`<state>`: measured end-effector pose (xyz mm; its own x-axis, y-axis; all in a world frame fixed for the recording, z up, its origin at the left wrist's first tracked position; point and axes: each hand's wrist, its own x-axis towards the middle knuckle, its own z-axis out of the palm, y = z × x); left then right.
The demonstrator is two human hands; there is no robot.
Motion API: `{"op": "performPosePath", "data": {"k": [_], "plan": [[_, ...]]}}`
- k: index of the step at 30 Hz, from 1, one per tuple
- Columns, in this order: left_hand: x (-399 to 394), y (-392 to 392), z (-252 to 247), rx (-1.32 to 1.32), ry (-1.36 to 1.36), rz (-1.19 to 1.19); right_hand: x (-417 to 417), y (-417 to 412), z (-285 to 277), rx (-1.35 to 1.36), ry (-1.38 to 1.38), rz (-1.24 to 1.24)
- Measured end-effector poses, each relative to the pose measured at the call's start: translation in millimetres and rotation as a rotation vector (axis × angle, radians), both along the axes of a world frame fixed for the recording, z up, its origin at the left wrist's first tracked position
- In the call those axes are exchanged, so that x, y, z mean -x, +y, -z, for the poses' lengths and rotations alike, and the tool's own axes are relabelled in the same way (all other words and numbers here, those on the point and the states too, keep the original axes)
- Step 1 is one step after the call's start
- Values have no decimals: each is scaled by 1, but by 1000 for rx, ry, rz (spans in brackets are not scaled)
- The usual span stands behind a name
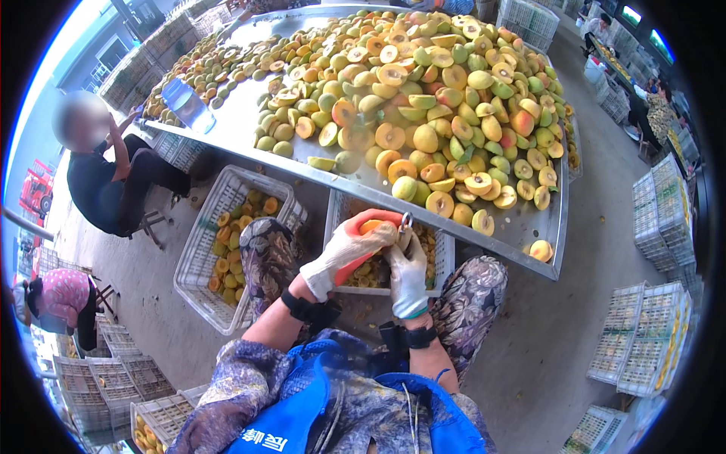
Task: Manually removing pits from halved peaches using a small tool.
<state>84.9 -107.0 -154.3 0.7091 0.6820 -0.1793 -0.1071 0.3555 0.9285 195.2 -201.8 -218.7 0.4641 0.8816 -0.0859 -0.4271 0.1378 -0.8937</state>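
Observation:
My left hand (354, 244), in a white knit glove with an orange palm, holds an orange-yellow piece of stone fruit (371, 226) at the tray's edge. My right hand (408, 267), in a white glove, grips a small metal tool with a ring-shaped end (406, 221) against the fruit. Both hands meet above a white plastic crate (448, 261) with fruit pieces inside, between my knees. Beyond them a metal-rimmed table (363, 188) bears a large heap of halved and whole yellow-green fruit (425, 139), many halves with the stone showing.
Left of my knee stands a white crate (193, 284) of fruit halves. A clear plastic bottle (190, 106) lies on the table. A seated person (99, 181) is at the left; another person (62, 295) bends farther down. Stacked crates (641, 337) stand at the right.

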Motion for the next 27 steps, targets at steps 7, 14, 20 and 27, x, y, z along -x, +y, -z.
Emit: {"op": "performPosePath", "data": {"k": [7, 14, 20, 27], "plan": [[3, 2, 15, 295, -167, -94, -8, -12, -33, 152, 121, -62], [4, 9, 33, 221, -175, -240, 23, -6, -4, 121, -225, -31], [0, -2, 16, 154, -240, -260, 31, -2, -9, 93, -397, 8], [-8, -13, 16, 136, -241, -214, 38, 3, 9, 204, -344, -68]]}}
